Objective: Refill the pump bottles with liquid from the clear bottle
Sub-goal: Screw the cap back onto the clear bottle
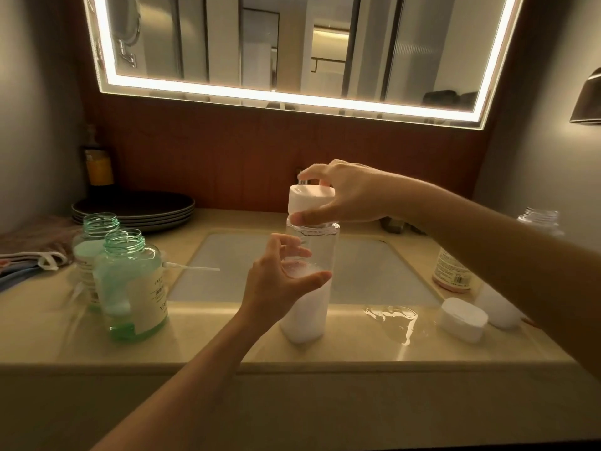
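Clear bottle stands upright on the bench at the front rim of the sink, its lower part white and no writing visible on it. At the left, the nearer green pump bottle, open-necked with a little green liquid at the bottom, carries a pale label where only "FRE" and a large "Y" can be read; the farther green pump bottle is half hidden behind it. At the right, a labelled bottle shows a barcode, its text too small to read and its top covered by the right forearm. The left hand curls around the clear bottle's middle. The right hand pinches the white cap at the bottle's neck between thumb and fingers; whether it is screwed on cannot be told.
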The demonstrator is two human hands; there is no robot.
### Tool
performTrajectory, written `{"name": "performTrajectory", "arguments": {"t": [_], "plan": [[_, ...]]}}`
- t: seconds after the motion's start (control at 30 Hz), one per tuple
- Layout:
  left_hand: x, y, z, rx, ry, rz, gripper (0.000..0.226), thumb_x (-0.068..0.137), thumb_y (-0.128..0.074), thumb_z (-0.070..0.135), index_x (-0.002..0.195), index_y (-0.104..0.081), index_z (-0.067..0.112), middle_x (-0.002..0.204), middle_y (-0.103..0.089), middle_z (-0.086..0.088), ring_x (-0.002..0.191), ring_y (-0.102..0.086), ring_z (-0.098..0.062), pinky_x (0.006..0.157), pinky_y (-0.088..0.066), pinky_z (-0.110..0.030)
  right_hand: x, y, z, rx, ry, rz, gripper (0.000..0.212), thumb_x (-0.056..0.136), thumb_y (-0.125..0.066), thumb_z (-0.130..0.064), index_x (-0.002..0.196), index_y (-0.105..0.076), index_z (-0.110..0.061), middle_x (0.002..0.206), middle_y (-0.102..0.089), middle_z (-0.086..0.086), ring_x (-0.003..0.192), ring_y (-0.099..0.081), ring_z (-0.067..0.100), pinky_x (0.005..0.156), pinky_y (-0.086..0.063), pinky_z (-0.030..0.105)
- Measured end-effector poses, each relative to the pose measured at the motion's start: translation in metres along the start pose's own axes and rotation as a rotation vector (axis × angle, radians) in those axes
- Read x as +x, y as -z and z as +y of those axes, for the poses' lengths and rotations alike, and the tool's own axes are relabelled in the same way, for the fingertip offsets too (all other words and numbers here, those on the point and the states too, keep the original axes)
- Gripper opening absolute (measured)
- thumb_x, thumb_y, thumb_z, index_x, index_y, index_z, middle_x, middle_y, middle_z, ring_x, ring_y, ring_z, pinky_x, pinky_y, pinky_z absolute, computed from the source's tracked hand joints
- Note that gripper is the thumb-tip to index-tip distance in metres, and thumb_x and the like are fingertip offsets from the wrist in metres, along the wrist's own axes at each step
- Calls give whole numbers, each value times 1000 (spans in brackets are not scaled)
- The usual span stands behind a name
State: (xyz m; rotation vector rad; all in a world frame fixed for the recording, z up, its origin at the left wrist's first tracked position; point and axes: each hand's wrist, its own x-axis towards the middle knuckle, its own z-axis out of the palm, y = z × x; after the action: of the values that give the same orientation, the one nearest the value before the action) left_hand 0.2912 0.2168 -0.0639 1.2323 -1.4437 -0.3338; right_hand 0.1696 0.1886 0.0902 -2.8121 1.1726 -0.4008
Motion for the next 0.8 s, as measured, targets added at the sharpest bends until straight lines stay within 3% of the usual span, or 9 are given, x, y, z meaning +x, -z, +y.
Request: {"name": "performTrajectory", "arguments": {"t": [0.07,0.2,0.27,0.33,0.43,0.5,0.57,0.67,0.8], "plan": [[0,0,0,4,3,1,72,52,-70,57,110,-42,23,107,-62,7,97,-62,-12,85,-54,-30,-1,6,-2,48,-18,-69,76,77,-57,-57,142,-27,-31,147,-33,-2,126,-39,21,97,-38,32],[-1,0,1,10,1,0,73,52,-69,58,110,-42,23,106,-61,8,97,-62,-13,85,-54,-32,-2,6,-2,124,11,-37,59,83,-62,-42,135,-40,-28,131,-49,-3,104,-49,13,75,-41,15],[-1,0,1,12,-2,4,73,53,-70,58,110,-42,23,106,-61,8,97,-62,-13,85,-54,-31,-1,-2,-2,27,34,71,62,80,-62,-50,133,-44,-23,127,-54,-2,99,-50,12,70,-44,16],[-1,0,1,16,1,4,72,53,-70,58,110,-42,23,105,-60,9,97,-62,-13,84,-54,-30,0,-8,-2,-49,19,108,74,75,-57,-62,135,-42,-21,129,-54,-1,104,-54,16,80,-49,26],[-1,0,1,19,3,2,72,53,-69,58,110,-42,23,106,-60,9,97,-62,-13,83,-53,-28,-1,-3,-4,-14,-29,-19,88,66,-46,-74,140,-32,-29,140,-42,1,120,-48,24,93,-46,37],[-1,0,1,18,3,5,72,52,-69,58,110,-42,23,106,-60,9,97,-62,-12,83,-53,-27,-5,5,-5,36,1,-103,81,69,-48,-68,141,-27,-36,147,-31,-2,126,-41,23,98,-41,38],[-1,-1,1,16,2,7,72,52,-69,58,109,-41,24,106,-60,9,97,-62,-12,82,-53,-25,-9,9,-3,60,67,-138,64,81,-58,-48,139,-31,-38,145,-33,-7,122,-40,16,97,-40,32],[-1,-1,0,17,2,5,73,51,-69,58,109,-42,24,105,-60,10,96,-62,-12,82,-52,-25,-8,3,-1,-2,134,-43,55,84,-64,-33,134,-41,-33,135,-44,-5,112,-42,11,86,-41,21],[-1,1,1,22,1,-3,72,52,-69,57,109,-41,23,107,-60,8,98,-61,-13,83,-53,-26,-6,-5,-4,-170,128,119,58,81,-59,-52,132,-46,-28,127,-50,1,101,-44,12,81,-42,24]]}}
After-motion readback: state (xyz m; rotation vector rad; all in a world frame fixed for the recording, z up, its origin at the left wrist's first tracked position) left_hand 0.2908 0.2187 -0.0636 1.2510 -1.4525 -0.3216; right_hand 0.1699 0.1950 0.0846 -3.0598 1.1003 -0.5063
